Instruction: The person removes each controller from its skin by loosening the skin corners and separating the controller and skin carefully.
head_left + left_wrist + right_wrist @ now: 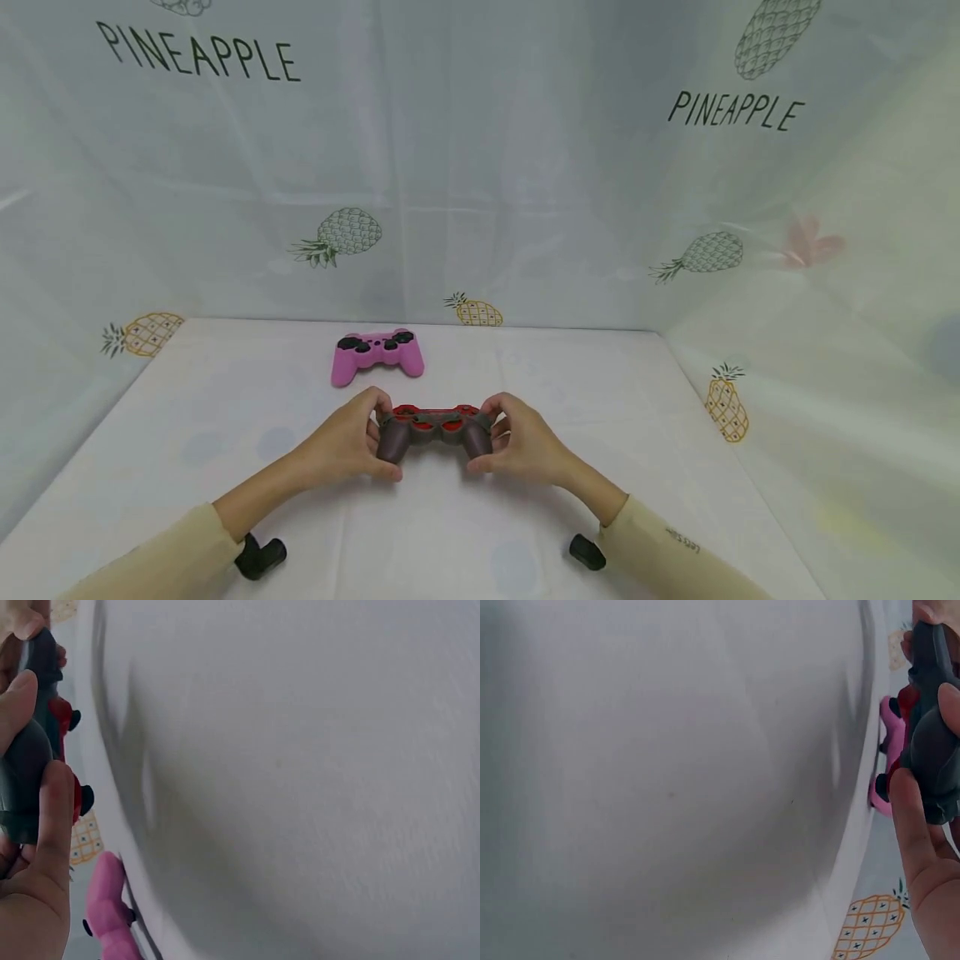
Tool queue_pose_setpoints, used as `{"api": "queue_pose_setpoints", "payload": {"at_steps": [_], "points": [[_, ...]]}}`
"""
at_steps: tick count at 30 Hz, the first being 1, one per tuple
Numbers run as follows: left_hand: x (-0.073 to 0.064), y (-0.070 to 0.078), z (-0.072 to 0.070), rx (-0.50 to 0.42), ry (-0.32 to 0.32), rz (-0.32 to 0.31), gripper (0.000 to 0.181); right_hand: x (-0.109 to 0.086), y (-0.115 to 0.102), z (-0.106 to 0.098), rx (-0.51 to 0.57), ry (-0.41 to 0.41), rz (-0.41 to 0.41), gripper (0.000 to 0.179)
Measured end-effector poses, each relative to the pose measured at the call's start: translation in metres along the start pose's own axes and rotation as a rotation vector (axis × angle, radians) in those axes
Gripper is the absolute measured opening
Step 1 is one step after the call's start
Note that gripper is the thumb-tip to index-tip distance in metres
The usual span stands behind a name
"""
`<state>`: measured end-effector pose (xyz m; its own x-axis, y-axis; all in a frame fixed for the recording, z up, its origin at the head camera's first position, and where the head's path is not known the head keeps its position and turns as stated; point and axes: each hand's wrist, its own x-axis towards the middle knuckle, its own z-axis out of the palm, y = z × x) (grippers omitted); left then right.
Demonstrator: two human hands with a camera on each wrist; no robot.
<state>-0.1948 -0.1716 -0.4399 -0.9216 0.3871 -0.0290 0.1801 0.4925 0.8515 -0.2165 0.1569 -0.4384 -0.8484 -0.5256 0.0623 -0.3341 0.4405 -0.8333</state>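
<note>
1. A dark, two-handled game controller with red parts [435, 423] was held between the two hands, above the middle of a white cloth-covered table [427, 533], its handles pointing toward the person. Whether it touched the cloth could not be told.
2. The left hand [348, 442] pinched the controller's left end, its thumb at the handle and its fingers curled round the far side.
3. The right hand [531, 442] pinched the right end in much the same way, thumb near the handle's tip.
4. A pink game controller with black buttons and sticks [378, 352] lay on the table beyond the dark one and somewhat to the left, apart from both hands.
5. Pale beige sleeves [168, 550] covered the forearms, with small black devices [588, 552] at both cuffs.
6. Behind the table hung a pale, greyish-white curtain [480, 167], printed with pineapples in dark and yellow outline and the word "PINEAPPLE".
</note>
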Motion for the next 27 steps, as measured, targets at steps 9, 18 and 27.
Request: {"api": "queue_pose_setpoints", "payload": {"at_steps": [9, 18, 27], "points": [[0.006, -0.006, 0.0, 0.169, -0.048, 0.029, 0.081, 0.007, 0.009, 0.002, -0.113, -0.077, -0.02, 0.062], [0.011, -0.01, 0.0, 0.115, -0.042, 0.005, 0.084, 0.014, 0.011, -0.001, -0.138, -0.094, -0.032, 0.06], [0.015, -0.013, -0.001, 0.124, -0.054, 0.042, 0.077, 0.017, 0.01, -0.003, -0.142, -0.089, -0.006, 0.058]]}}
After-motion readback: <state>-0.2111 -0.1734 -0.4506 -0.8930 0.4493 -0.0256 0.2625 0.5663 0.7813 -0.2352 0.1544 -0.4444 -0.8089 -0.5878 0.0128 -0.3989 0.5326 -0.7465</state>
